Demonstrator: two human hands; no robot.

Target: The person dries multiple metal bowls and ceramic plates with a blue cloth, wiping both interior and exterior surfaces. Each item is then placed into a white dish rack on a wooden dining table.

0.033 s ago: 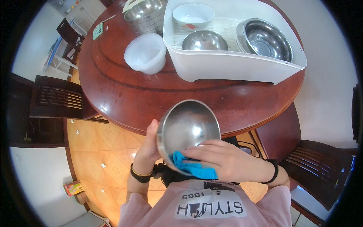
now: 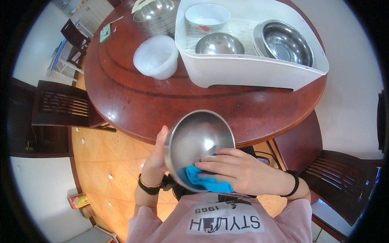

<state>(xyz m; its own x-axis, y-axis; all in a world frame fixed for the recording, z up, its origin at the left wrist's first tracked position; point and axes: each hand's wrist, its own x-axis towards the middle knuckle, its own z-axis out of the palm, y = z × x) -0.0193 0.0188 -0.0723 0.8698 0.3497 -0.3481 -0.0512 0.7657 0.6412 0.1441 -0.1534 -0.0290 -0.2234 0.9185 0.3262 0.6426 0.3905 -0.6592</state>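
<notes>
The fingers [image 2: 223, 160] of our right hand [image 2: 251, 174] were bent and nearly together over a blue cloth [image 2: 206, 183], holding it against the inside of a steel bowl [image 2: 190, 141]. Our left hand [image 2: 154, 158] clasped the bowl's left side, thumb pointing up along the outside, its other fingers hidden. We had the bowl tilted toward us at the counter's [image 2: 162, 109] near edge. Beyond it stood a translucent plastic bowl [image 2: 156, 60], a white rack [image 2: 251, 73] with more bowls [image 2: 219, 43] inside, and a stack of steel bowls [image 2: 158, 26].
</notes>
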